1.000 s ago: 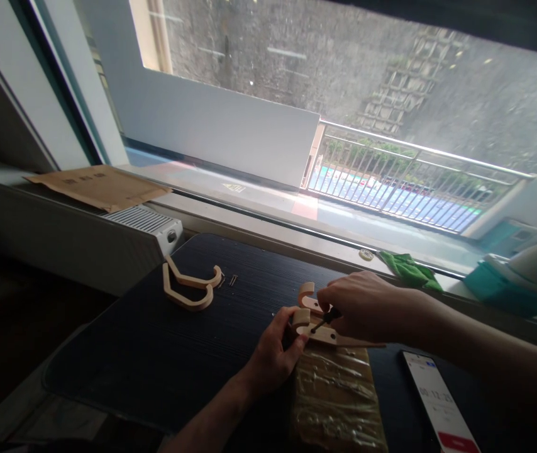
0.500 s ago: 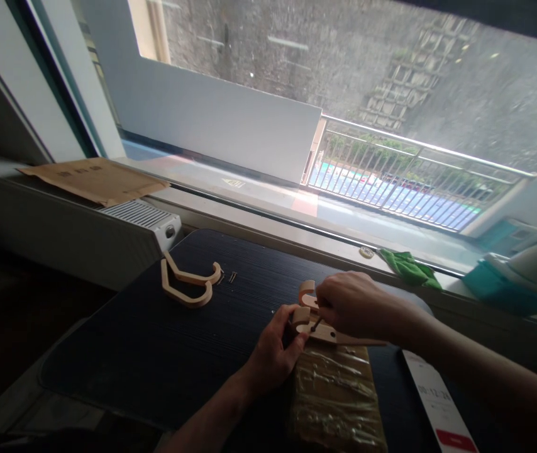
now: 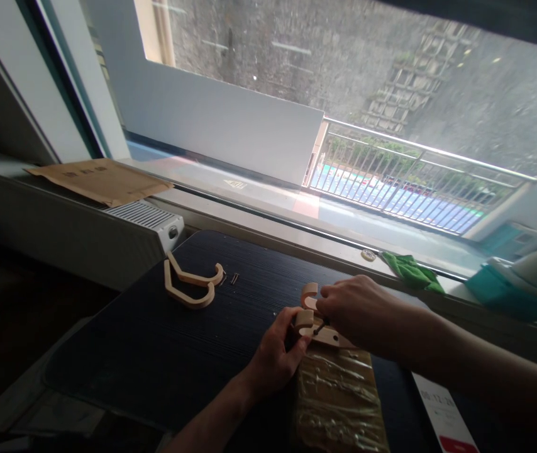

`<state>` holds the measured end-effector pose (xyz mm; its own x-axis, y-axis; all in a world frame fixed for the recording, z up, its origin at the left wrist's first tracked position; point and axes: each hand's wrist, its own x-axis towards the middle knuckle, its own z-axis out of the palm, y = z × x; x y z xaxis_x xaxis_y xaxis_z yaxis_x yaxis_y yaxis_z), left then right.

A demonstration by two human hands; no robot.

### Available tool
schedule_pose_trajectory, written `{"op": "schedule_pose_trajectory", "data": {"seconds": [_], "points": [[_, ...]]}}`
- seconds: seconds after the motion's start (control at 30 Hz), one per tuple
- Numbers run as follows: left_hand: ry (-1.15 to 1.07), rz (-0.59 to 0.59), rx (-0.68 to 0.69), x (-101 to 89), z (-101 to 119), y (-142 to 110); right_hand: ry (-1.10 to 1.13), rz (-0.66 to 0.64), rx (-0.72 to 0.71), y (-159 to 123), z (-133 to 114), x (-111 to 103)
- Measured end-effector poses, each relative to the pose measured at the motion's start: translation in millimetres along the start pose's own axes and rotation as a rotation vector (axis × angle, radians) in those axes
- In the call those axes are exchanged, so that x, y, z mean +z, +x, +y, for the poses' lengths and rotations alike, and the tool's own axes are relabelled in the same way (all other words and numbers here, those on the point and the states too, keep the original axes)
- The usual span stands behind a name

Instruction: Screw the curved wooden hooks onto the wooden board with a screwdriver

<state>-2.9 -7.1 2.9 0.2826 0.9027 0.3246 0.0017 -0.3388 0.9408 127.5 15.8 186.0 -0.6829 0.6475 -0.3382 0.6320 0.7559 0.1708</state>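
Fingers of the left hand (image 3: pixel 273 352) are clamped on the near end of a curved wooden hook piece (image 3: pixel 313 327), pinning it where the dark ribbed mat (image 3: pixel 155 352) meets a plastic-wrapped brown packet (image 3: pixel 339 402). The right hand (image 3: pixel 358 308) is closed around a small dark-handled screwdriver (image 3: pixel 319 327), its tip down on the wood between the two hands. From where I stand, the steadying grip looks like the thing to get right: the driver should stand square to the wood and be pressed straight down while turning, or the tip may skid across the soft face. Two more wooden hooks (image 3: pixel 188 286) lie stacked well apart on the mat's far left, with a pair of small screws (image 3: pixel 234 278) just beside them. A phone (image 3: pixel 442 415) lies at the right edge, a green cloth (image 3: pixel 410 270) on the windowsill (image 3: pixel 297 236).
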Motion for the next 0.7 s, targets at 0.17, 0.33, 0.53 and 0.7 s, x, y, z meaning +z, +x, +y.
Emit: {"op": "schedule_pose_trajectory", "data": {"seconds": [0.17,0.33,0.53,0.7], "points": [[-0.005,-0.006,-0.019,0.1,-0.3,0.4,0.043,-0.013,0.099,0.5,-1.5,12.0],[-0.007,0.001,-0.017,1.5,-2.5,0.0,0.097,-0.019,0.287,-11.4,3.2,12.9],[0.017,0.001,-0.008,1.0,-4.8,-0.1,0.143,0.030,0.150,-15.0,-0.2,1.9],[0.024,-0.005,0.001,0.4,-3.6,0.1,0.114,0.035,0.022,-9.0,-1.7,-2.6]]}}
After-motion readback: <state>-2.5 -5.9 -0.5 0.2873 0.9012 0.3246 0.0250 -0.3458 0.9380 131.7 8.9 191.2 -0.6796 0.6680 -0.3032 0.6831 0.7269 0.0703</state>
